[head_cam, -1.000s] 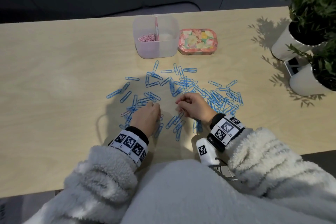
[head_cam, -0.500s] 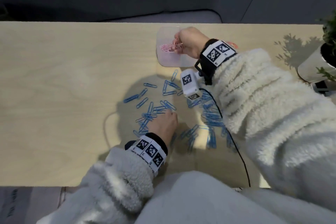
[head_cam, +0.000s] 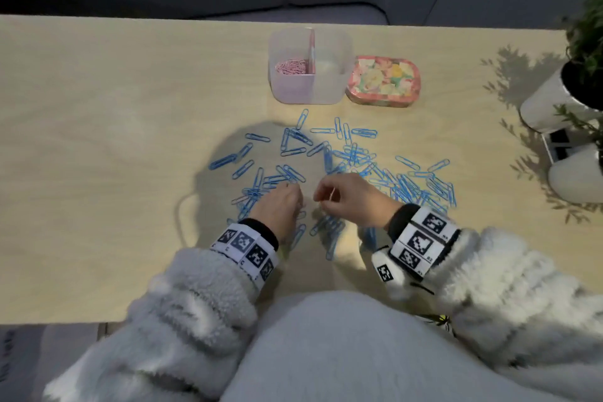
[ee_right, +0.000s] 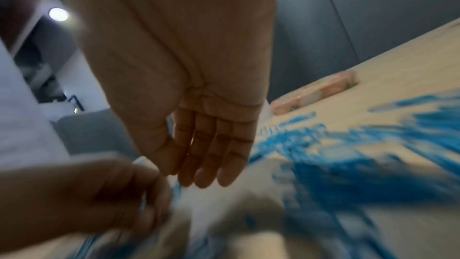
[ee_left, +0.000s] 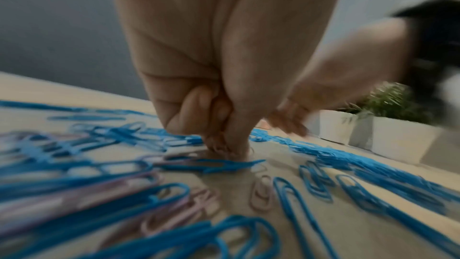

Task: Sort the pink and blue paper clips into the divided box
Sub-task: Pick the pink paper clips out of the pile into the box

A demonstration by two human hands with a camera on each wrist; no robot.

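Note:
The clear divided box [head_cam: 339, 42] stands at the back of the table. Pink paper clips [head_cam: 290, 67] lie in its left compartment; the right one looks empty. Several blue paper clips [head_cam: 414, 186] are scattered in front of it. A few small pink clips [ee_left: 261, 194] lie among the blue ones [ee_left: 316, 182]. My left hand [head_cam: 295, 192] has its fingers curled, and its fingertips [ee_left: 219, 145] pinch down on the end of a pink clip [ee_left: 179, 158] on the table. My right hand [head_cam: 323, 201] hovers beside it, with straight fingers [ee_right: 199, 164] holding nothing.
A flowered lid [head_cam: 383, 81] lies just right of the box. Two white plant pots [head_cam: 551, 108] stand at the table's right edge, with a small dark object between them. The table [head_cam: 114, 140] runs on to the left.
My right hand was at the box's left compartment with pink clips half a second ago; it has come back empty to the pile. The left hand has stayed in the same place.

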